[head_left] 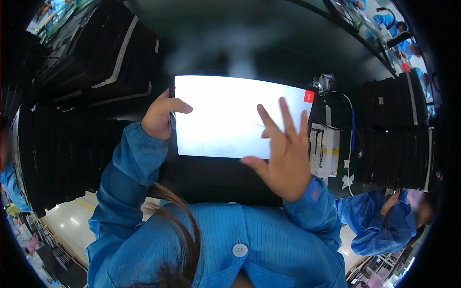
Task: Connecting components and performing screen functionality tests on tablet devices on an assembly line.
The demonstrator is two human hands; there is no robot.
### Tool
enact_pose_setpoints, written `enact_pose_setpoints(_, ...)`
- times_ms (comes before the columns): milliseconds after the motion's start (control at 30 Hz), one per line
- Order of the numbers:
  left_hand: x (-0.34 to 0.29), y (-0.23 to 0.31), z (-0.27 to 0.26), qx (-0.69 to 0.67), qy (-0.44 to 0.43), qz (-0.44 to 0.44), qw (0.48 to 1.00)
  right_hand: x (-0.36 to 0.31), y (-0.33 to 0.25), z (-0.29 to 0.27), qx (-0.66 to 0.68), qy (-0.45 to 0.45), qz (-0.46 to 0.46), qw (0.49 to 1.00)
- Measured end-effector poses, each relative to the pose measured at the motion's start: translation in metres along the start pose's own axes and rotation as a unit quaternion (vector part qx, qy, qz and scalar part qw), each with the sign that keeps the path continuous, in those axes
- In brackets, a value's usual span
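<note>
A flat display panel (221, 120) with a bright white lit face lies in front of me, a small red label (309, 96) at its upper right corner. My left hand (161, 115) grips the panel's left edge, thumb on the lit face and the other fingers hidden behind. Over the right part of the screen, my right hand (287, 153) is spread with its fingers apart. It holds nothing; whether its fingertips touch the glass I cannot tell.
Tall stacks of black trays (105, 57) stand at the left, and more black trays (391, 129) at the right. Beside the panel lie a white-and-yellow board (329, 151), a white cable (350, 158) and a shiny metal round object (326, 82). Another person in blue (379, 225) is at lower right.
</note>
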State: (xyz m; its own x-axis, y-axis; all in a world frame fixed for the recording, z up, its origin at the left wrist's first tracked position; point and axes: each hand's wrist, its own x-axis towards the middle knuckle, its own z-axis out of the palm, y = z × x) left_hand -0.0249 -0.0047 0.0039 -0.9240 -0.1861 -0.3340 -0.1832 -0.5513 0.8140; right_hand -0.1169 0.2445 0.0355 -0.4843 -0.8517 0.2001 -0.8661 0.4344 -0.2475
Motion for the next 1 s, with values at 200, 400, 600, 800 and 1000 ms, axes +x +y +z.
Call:
enact_pose_setpoints(200,0.002,-0.002,-0.003,-0.003,-0.003,0.001,1.0,0.002,0.007,-0.007,-0.05,0.024,0.077,0.995)
enact_pose_setpoints(400,0.001,-0.001,-0.002,0.008,-0.001,0.003,1.0,0.003,0.013,-0.011,-0.043,0.051,0.047,0.997)
enact_pose_setpoints(600,0.003,-0.002,-0.004,-0.006,-0.019,0.003,1.0,0.013,-0.003,-0.011,0.029,-0.013,-0.016,0.999)
enact_pose_setpoints(800,0.0,0.0,-0.003,0.018,-0.013,0.007,1.0,0.018,0.016,-0.018,-0.043,0.055,0.046,0.996)
enact_pose_setpoints(1000,0.001,0.001,-0.001,0.018,-0.008,0.001,1.0,0.0,0.02,-0.027,0.063,0.159,-0.006,0.985)
